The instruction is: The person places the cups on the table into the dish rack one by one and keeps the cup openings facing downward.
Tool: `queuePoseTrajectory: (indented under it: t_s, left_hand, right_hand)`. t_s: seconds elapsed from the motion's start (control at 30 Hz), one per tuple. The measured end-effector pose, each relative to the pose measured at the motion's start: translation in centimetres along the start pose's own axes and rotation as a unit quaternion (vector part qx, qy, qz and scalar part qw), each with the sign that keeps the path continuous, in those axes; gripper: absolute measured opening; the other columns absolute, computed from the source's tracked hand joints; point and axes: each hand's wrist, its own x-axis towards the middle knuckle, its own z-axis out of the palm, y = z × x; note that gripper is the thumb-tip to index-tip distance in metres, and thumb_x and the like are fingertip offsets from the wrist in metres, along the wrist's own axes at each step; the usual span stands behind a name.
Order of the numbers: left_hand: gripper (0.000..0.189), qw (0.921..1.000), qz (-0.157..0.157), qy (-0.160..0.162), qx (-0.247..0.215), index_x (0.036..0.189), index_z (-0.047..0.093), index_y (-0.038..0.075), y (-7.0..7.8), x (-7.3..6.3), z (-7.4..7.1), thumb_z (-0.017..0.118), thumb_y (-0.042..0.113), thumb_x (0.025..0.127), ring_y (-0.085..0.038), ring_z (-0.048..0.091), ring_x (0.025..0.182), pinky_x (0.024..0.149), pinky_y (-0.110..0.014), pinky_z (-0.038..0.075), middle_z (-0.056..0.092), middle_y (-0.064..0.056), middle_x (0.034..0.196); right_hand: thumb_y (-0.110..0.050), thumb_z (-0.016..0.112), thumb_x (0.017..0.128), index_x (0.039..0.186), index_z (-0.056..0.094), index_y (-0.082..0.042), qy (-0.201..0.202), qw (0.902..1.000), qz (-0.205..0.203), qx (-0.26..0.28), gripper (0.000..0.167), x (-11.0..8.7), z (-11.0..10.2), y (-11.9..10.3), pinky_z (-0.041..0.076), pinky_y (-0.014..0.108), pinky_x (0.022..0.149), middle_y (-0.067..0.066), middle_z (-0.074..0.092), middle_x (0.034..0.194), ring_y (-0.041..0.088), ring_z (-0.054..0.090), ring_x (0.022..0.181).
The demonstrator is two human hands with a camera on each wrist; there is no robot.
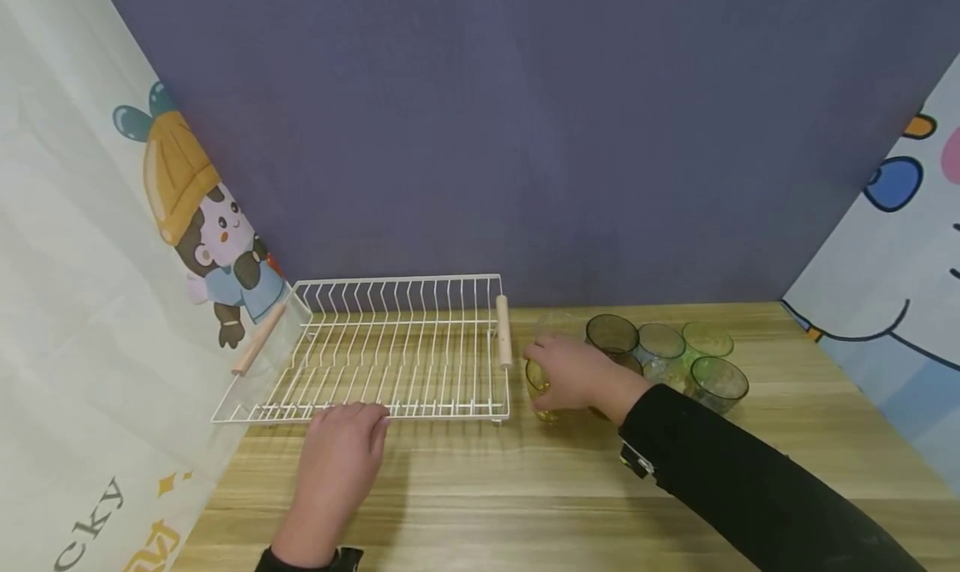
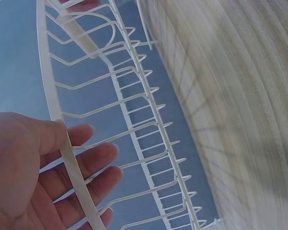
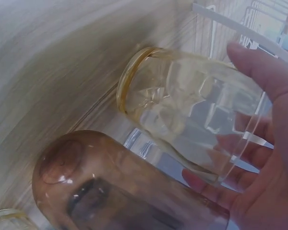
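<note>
While the wooden desk (image 1: 480, 501) bears the white wire rack (image 1: 397, 323), the left grip (image 1: 345, 443) pinches the rack's near rail (image 2: 51, 86) between thumb and fingers. Just right of the rack, the right grip (image 1: 573, 373) curls round a yellow glass (image 3: 192, 110); more glasses (image 1: 717, 382) stand on that same side of the rack.

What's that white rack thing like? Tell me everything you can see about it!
The rack is white and looks like metal wire, with many thin bent bars in rows and a flat front rim. It has two pale handles that look wooden, one at the left end and one at the right. It stands upright on the wood-patterned tabletop, left of the glasses. The person's left hand holds its front rim, thumb on one side, fingers on the other.
</note>
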Motion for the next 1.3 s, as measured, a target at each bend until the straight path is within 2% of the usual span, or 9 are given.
queuePoseTrajectory:
  t_s: [0.17, 0.43, 0.7, 0.87, 1.0, 1.1, 1.3]
  left_hand:
    - [0.008, 1.0000, 0.002, 0.003, -0.001, 0.099, 0.075, 0.008, -0.1, 0.0, 0.1, 0.075, 0.013, 0.094, -0.033, 0.069, 0.093, 0.096, -0.057, 0.048, 0.075, -0.010, 0.098]
    - [0.010, 1.0000, -0.001, -0.003, 0.001, 0.102, 0.075, 0.008, -0.2, 0.0, 0.1, 0.074, 0.015, 0.094, -0.033, 0.069, 0.095, 0.097, -0.058, 0.047, 0.075, -0.009, 0.100]
    - [0.009, 1.0000, -0.002, 0.005, 0.001, 0.101, 0.076, 0.009, -0.2, 0.0, 0.3, 0.075, 0.015, 0.094, -0.033, 0.070, 0.095, 0.097, -0.058, 0.047, 0.076, -0.008, 0.100]
    - [0.017, 0.9997, -0.018, -0.011, -0.012, 0.109, 0.074, 0.007, -0.3, -0.1, 0.3, 0.073, 0.018, 0.095, -0.035, 0.069, 0.099, 0.100, -0.059, 0.044, 0.075, -0.011, 0.106]
    - [0.030, 0.9981, -0.042, -0.029, -0.033, 0.121, 0.071, 0.006, -0.3, -0.2, 0.2, 0.070, 0.026, 0.099, -0.039, 0.067, 0.107, 0.106, -0.059, 0.039, 0.073, -0.014, 0.117]
    - [0.035, 0.9977, -0.045, -0.031, -0.040, 0.124, 0.070, 0.005, -0.3, -0.1, 0.2, 0.069, 0.029, 0.099, -0.040, 0.066, 0.110, 0.108, -0.060, 0.037, 0.072, -0.015, 0.120]
    - [0.038, 0.9982, -0.040, -0.016, -0.042, 0.121, 0.069, 0.002, -0.4, -0.1, 0.1, 0.069, 0.032, 0.098, -0.040, 0.064, 0.114, 0.106, -0.061, 0.039, 0.071, -0.017, 0.119]
  right_hand:
    - [-0.042, 0.086, 0.081, 0.143, 0.057, -0.007, 0.002, 1.0000, -0.003, -0.004, 0.076, -0.1, -0.4, -0.1, 0.044, 0.054, 0.109, 0.018, 0.053, 0.146, 0.043, 0.048, 0.136]
    - [-0.042, 0.085, 0.082, 0.145, 0.055, -0.007, 0.011, 0.9999, 0.005, -0.002, 0.079, -0.3, -1.6, -0.5, 0.049, 0.054, 0.104, 0.017, 0.052, 0.148, 0.040, 0.050, 0.135]
    - [-0.043, 0.086, 0.082, 0.143, 0.057, -0.005, 0.021, 0.9997, 0.010, 0.005, 0.078, -0.6, -2.7, -0.8, 0.047, 0.053, 0.108, 0.019, 0.052, 0.148, 0.039, 0.052, 0.134]
    - [-0.043, 0.085, 0.082, 0.141, 0.058, -0.007, 0.045, 0.9982, 0.011, 0.038, 0.074, -1.2, -3.2, -0.7, 0.047, 0.053, 0.107, 0.016, 0.056, 0.144, 0.037, 0.054, 0.131]
    - [-0.048, 0.084, 0.082, 0.141, 0.058, -0.010, 0.084, 0.9899, 0.025, 0.112, 0.075, -2.4, -3.3, -0.1, 0.046, 0.053, 0.107, 0.012, 0.058, 0.142, 0.035, 0.056, 0.129]
    - [-0.053, 0.083, 0.082, 0.144, 0.056, -0.013, 0.111, 0.9804, 0.042, 0.157, 0.078, -3.5, -3.3, 0.7, 0.049, 0.054, 0.102, 0.010, 0.060, 0.139, 0.034, 0.058, 0.125]
    - [-0.067, 0.071, 0.087, 0.150, 0.050, -0.013, 0.155, 0.9658, 0.089, 0.188, 0.086, -5.7, -3.6, 1.3, 0.050, 0.058, 0.097, 0.014, 0.057, 0.139, 0.036, 0.058, 0.122]
